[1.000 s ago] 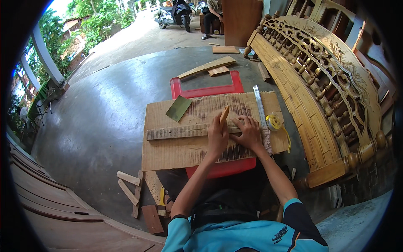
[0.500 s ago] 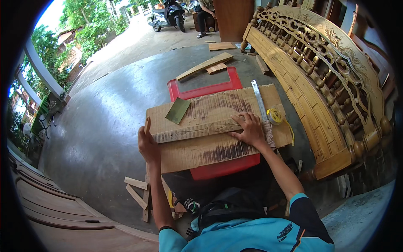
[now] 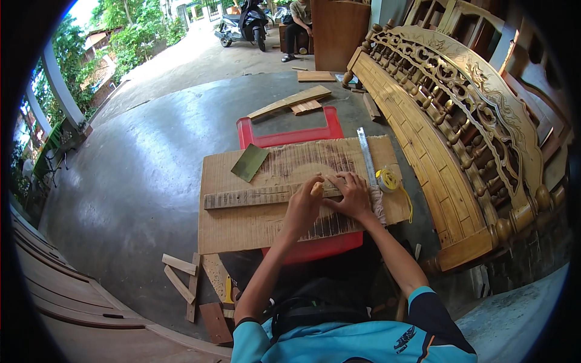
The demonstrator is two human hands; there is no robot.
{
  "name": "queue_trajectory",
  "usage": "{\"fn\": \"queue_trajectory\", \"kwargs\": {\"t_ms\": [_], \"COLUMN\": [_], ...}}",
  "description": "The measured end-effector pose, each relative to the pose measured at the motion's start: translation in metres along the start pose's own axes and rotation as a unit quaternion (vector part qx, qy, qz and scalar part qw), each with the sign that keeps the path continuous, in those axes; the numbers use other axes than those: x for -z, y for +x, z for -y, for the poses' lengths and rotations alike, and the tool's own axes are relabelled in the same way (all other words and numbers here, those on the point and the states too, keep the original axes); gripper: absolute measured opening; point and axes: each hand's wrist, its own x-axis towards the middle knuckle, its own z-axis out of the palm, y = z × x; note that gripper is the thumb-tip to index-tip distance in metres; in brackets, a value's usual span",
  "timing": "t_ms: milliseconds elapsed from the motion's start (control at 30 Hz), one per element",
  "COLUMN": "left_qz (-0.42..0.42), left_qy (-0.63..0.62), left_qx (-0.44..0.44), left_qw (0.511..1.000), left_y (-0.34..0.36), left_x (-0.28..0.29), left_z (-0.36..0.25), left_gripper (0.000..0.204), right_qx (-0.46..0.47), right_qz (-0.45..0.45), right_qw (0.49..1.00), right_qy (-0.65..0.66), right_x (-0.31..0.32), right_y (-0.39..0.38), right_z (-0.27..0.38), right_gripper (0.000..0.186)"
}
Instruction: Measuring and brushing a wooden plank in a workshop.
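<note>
A narrow wooden strip [image 3: 248, 196] with dark cross marks lies across a cardboard sheet [image 3: 242, 233]. Over the strip's right part, my right hand [image 3: 352, 198] holds it down, fingers bent over it and thumb at the near side. Close beside it, my left hand [image 3: 304, 202] is closed above the strip, fingertips pinched together; what they hold, if anything, is too small to make out. A green sandpaper-like sheet [image 3: 249, 162] rests on the cardboard behind the strip. Right of my hands are a metal ruler [image 3: 367, 156] and a yellow tape measure [image 3: 387, 180].
The cardboard lies on a red plastic stool [image 3: 290, 134]. A carved wooden bench [image 3: 423, 145] stands along the right. Loose boards [image 3: 293, 100] lie beyond the stool; wood scraps [image 3: 192, 284] and a yellow-handled tool [image 3: 228, 290] are at lower left. A person [image 3: 298, 30] sits far back near a scooter [image 3: 243, 27].
My left hand has moved right, from the strip's left end to beside my right hand. My right hand stays on the strip, its fingers more bent. The whole view has shifted slightly.
</note>
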Motion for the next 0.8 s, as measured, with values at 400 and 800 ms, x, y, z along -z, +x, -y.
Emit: {"fn": "queue_trajectory", "kwargs": {"t_ms": [400, 800], "left_qz": [-0.29, -0.126], "left_qy": [0.257, 0.11], "left_qx": [0.154, -0.008], "left_qw": [0.909, 0.986], "left_y": [-0.038, -0.017], "left_x": [0.207, 0.061], "left_z": [0.061, 0.003], "left_gripper": [0.023, 0.022], "right_qx": [0.032, 0.08], "right_qz": [-0.038, -0.08], "right_qw": [0.998, 0.993], "right_qy": [0.029, 0.022], "right_x": [-0.001, 0.001], "right_y": [-0.005, -0.01], "right_z": [-0.005, 0.0], "right_gripper": [0.053, 0.051]}}
